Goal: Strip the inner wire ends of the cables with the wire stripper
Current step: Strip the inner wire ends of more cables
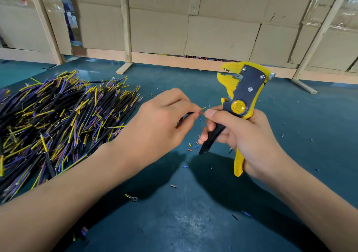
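The left hand [164,120] pinches a black cable [188,113] between curled fingertips, so that only its short coloured inner wire ends [202,110] stick out past the fingers: a yellow one pointing up and right, a red one running right, a blue one hanging down. The thumb [211,113] of the right hand [249,137] meets the red end, touching or pinching it at the tip. The rest of that hand is wrapped round the handles of the wire stripper [242,96], fingers curled over the black handle, the yellow handle lying along the palm and sticking out below the wrist. The tool stands upright above the hand, its yellow head at the top with the jaws facing left and parted, holding nothing; it is clear of the wire ends.

Both hands hover above the middle of a dark teal table [193,222]. Small cut bits of coloured insulation [190,147] lie scattered on the table beneath and around the hands, along with a loose ring terminal [132,198] nearer the front edge. Toward the left edge lies a large pile of black cables [58,120] with yellow, blue and brown inner wires fanning out. Along the far edge stand cardboard boxes [213,32] behind a light wooden frame [126,28].
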A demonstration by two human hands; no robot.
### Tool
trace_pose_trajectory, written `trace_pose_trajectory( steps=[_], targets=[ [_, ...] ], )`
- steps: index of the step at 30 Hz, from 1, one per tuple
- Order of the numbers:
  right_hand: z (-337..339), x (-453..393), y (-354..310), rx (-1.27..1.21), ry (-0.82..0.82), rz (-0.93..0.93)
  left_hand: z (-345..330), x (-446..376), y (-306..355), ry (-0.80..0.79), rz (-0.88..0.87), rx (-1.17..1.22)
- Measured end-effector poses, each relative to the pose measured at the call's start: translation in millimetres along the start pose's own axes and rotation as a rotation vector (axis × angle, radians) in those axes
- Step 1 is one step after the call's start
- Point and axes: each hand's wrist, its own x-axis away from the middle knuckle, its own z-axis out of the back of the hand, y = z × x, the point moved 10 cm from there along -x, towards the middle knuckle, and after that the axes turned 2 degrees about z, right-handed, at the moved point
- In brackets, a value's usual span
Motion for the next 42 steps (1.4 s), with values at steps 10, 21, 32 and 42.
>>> trace_pose_trajectory(
  steps=[10,21,32,42],
  targets=[
    [-28,10,10,-0.172,-0.257,-0.177,29,-2,-16,0.210,0.118,-0.028],
    [-45,22,11,-0.161,-0.437,-0.265,49,-1,-13,0.334,0.101,0.022],
    [-50,25,11,-0.164,-0.465,-0.266,45,0,-10,0.312,0.059,0.156],
    [-53,26,10,-0.203,-0.473,-0.251,47,0,-12,0.314,0.057,0.252]
  ],
)
